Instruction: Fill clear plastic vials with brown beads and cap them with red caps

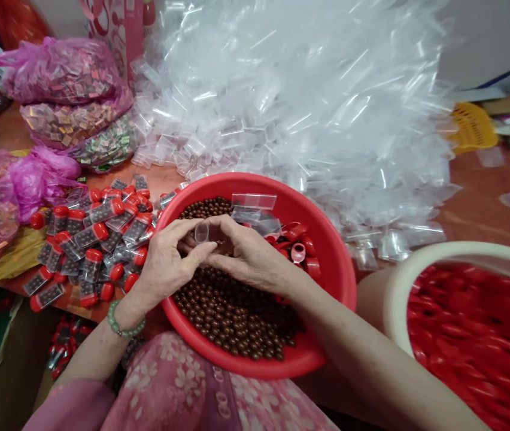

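Note:
Over a red basin point(343, 281) of brown chocolate-like balls point(237, 326), my two hands meet. Between the thumb and fingers of my left hand point(169, 254) is a small clear plastic case point(202, 232), its rounded open end facing up toward me. My right hand point(248, 254) is curled in against it, fingertips beside the case's rim; what its fingers hold is partly hidden. Red caps point(298, 252) and a few clear cases point(255, 206) lie inside the basin at its right and far side.
A big heap of clear plastic cases point(291, 108) fills the back. Filled, red-capped cases point(97, 233) are piled at left, near pink bags point(66, 72) of small packets. A cream bucket point(398, 299) of red caps stands at right, a yellow basket point(474, 127) behind it.

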Motion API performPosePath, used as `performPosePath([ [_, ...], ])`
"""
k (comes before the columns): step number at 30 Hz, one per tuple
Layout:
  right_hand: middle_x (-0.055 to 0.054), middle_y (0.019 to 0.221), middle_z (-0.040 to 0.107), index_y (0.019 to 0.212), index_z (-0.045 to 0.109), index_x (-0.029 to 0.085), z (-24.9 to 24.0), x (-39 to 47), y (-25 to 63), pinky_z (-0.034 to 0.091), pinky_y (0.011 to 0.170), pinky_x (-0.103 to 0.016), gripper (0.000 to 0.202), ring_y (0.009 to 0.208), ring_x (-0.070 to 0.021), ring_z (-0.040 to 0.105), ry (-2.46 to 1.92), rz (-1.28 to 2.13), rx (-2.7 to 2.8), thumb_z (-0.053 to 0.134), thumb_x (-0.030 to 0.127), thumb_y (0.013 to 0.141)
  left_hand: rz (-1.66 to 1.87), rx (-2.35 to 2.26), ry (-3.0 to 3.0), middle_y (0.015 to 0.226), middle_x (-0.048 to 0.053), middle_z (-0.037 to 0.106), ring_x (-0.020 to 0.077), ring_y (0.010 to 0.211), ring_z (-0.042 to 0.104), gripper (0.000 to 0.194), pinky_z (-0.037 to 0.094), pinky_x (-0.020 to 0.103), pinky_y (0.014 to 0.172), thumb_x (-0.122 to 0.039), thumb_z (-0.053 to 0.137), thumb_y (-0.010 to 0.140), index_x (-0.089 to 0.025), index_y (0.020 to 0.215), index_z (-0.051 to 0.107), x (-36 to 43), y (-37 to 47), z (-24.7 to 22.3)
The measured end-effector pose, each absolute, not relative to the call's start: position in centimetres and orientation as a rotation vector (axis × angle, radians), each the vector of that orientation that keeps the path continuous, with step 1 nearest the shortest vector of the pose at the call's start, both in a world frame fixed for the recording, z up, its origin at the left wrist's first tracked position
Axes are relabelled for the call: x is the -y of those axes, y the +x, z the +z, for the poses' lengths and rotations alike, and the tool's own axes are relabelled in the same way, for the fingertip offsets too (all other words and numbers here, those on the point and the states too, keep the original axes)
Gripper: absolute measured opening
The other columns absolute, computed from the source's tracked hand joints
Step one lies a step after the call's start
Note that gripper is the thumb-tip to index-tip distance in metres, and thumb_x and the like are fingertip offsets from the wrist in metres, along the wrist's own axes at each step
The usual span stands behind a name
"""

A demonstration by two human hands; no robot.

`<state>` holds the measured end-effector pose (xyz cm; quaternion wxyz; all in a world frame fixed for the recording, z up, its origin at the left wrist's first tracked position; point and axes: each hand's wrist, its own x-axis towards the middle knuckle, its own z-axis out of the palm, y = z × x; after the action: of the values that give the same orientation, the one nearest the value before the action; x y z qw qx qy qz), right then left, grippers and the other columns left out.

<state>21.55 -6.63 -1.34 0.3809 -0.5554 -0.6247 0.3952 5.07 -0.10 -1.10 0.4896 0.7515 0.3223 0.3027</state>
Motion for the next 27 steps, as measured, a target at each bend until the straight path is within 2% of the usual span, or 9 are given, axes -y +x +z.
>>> performPosePath([
  [3,-0.006,0.099,0.068,0.107,0.055,0.019,-2.0,7.0,20.8,0.055,0.075,-0.032,0.031,0.084,-0.0185,0.066,-1.451,1.061,1.367,0.066,0.036,0.083,0.749,-0.754,1.723,0.095,0.006,0.070,0.0144,0.084,0.066,0.015,0.053,0.025,0.076,-0.026,0.066,0.084,-0.015,0.093,0.068,0.2,5.4,-1.3],
  [8,-0.007,0.107,0.071,0.114,0.061,0.017,-2.2,7.0,19.7,0.053,0.085,-0.033,0.031,0.093,-0.0177,0.066,-1.402,1.087,1.262,0.062,0.033,0.087,0.729,-0.808,1.535,0.085,0.002,0.066,0.0119,0.076,0.062,0.013,0.051,0.023,0.071,-0.027,0.067,0.082,-0.015,0.087,0.064,-0.1,5.4,-1.7],
  [12,-0.005,0.095,0.073,0.114,0.065,0.016,-2.0,6.9,19.7,0.055,0.071,-0.028,0.031,0.080,-0.0160,0.067,-1.409,1.140,1.294,0.056,0.036,0.091,0.840,-0.805,1.379,0.090,0.002,0.067,0.0123,0.081,0.063,0.017,0.051,0.023,0.075,-0.031,0.068,0.082,-0.016,0.089,0.065,-0.2,5.5,-1.7],
  [14,-0.006,0.095,0.075,0.112,0.067,0.016,-2.2,7.0,19.9,0.056,0.075,-0.030,0.028,0.083,-0.0173,0.069,-1.466,0.928,1.428,0.054,0.032,0.093,0.875,-0.818,1.331,0.096,0.003,0.067,0.0126,0.086,0.063,0.025,0.051,0.023,0.078,-0.030,0.075,0.077,-0.017,0.096,0.066,-0.1,5.6,-1.5],
  [17,-0.012,0.105,0.075,0.119,0.065,0.014,-2.7,7.2,19.8,0.056,0.086,-0.034,0.030,0.093,-0.0206,0.070,-1.545,0.419,1.642,0.052,0.024,0.094,0.817,-0.868,1.208,0.092,0.002,0.067,0.0114,0.079,0.062,0.042,0.052,0.023,0.075,-0.032,0.081,0.070,-0.017,0.105,0.064,0.1,6.0,-1.5],
  [20,-0.015,0.110,0.073,0.128,0.061,0.013,-3.1,7.3,19.5,0.057,0.088,-0.036,0.036,0.096,-0.0222,0.070,-1.589,0.176,1.763,0.049,0.023,0.096,0.818,-0.868,1.095,0.088,0.002,0.069,0.0114,0.078,0.064,0.036,0.053,0.024,0.077,-0.034,0.080,0.072,-0.016,0.100,0.066,0.2,6.0,-1.7],
  [24,-0.014,0.122,0.069,0.132,0.058,0.014,-2.3,7.2,19.4,0.053,0.096,-0.035,0.038,0.109,-0.0213,0.066,-1.506,0.359,1.744,0.050,0.023,0.096,0.882,-0.822,0.968,0.094,0.002,0.072,0.0124,0.085,0.066,0.040,0.053,0.025,0.082,-0.031,0.083,0.068,-0.017,0.103,0.069,0.2,5.7,-2.2],
  [27,-0.008,0.115,0.072,0.124,0.065,0.018,-1.3,6.8,20.1,0.052,0.093,-0.036,0.035,0.103,-0.0207,0.066,-1.496,0.695,1.610,0.061,0.027,0.091,0.847,-0.801,1.018,0.094,0.003,0.073,0.0152,0.085,0.068,0.044,0.055,0.029,0.084,-0.031,0.085,0.066,-0.017,0.105,0.070,0.1,5.4,-2.4],
])
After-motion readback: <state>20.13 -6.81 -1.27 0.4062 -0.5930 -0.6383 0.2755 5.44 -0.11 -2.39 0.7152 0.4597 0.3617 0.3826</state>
